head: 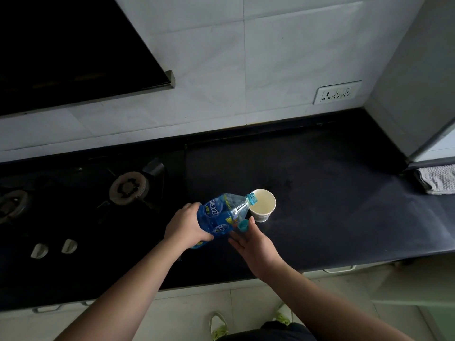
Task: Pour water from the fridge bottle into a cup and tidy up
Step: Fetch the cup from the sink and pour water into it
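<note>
A clear plastic bottle (pixel 222 215) with a blue label is tipped to the right, its open neck over the rim of a white paper cup (pixel 263 205) that stands on the black counter (pixel 332 205). Pale liquid shows inside the cup. My left hand (pixel 186 223) grips the bottle's lower body. My right hand (pixel 256 247) is just below the bottle, its fingers spread, with the teal bottle cap (pixel 243 225) held at the fingertips.
A gas hob with two burners (pixel 129 188) and two knobs (pixel 69 246) lies to the left. A folded grey cloth (pixel 437 179) rests at the right, beside the fridge wall. A wall socket (pixel 337 92) sits above the counter. A dark range hood hangs at upper left.
</note>
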